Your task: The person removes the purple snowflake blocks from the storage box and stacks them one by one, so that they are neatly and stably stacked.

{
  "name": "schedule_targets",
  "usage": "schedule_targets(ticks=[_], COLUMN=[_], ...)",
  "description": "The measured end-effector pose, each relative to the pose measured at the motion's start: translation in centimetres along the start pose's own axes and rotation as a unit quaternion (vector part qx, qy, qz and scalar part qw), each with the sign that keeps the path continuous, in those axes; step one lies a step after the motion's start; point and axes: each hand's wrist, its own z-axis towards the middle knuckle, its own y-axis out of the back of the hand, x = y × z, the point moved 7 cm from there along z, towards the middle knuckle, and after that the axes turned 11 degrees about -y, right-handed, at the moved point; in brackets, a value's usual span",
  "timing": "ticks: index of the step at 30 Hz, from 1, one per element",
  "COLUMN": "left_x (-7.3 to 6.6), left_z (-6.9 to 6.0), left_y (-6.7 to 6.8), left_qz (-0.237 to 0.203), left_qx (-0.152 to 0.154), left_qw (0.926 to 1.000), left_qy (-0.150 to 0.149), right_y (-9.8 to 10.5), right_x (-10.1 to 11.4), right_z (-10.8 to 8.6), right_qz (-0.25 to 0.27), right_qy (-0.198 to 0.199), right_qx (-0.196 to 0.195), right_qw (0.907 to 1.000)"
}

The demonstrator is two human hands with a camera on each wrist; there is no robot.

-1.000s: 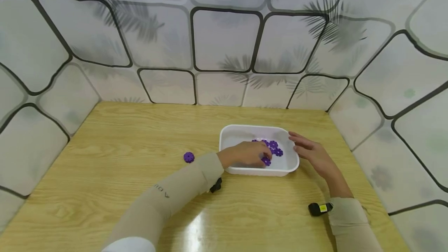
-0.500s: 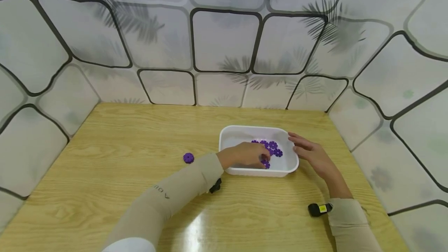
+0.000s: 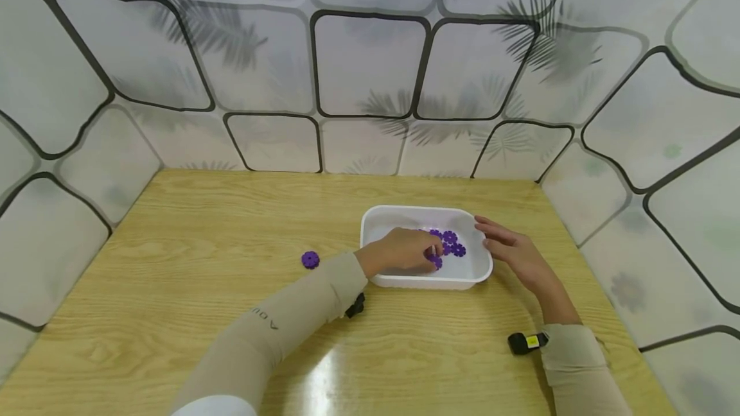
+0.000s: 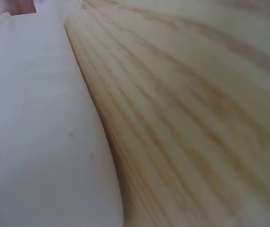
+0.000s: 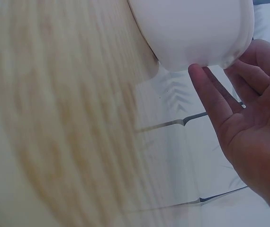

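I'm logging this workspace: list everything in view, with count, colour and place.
Tray: one, white, on the table
Toothed pieces: several, purple, in tray, partly hidden
Loose disc: one visible, purple, left of tray
Table: one, yellowish wood grain, beneath tray
Walls: three, pale, dark-lined, behind and beside table
Wrist devices: two, black, one per wrist
Sleeves: two, beige, on arms
Left hand: one, in tray, at a toothed piece
Right hand: one, touching tray's right end
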Motion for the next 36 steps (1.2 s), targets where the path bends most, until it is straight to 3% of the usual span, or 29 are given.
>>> schedule_targets(ticks=[5,16,26,36], left_x=[0.34,-0.25,0.14,-0.15], left_z=[-0.16,-0.43,-0.03,-0.15], left_y=[0.04,0.2,0.23,0.3], left_qz=[-0.003,-0.037,-0.059,-0.089], left_qx=[-0.001,0.02,-0.015,-0.003], left_qw=[1.0,0.9991,0.9981,0.9957], left_qy=[0.001,-0.005,-0.014,-0.025], right_y=[-0.06,-0.07,-0.06,-0.15], right_x=[0.1,0.14,0.05,-0.02], right_z=[0.18,0.04,-0.04,-0.05], right_qz=[-0.002,0.005,-0.009,-0.002], right_qy=[0.0,-0.005,-0.011,-0.005], right_qx=[0.001,0.001,0.0,0.004], right_qw=[1.0,1.0,0.9999,1.0])
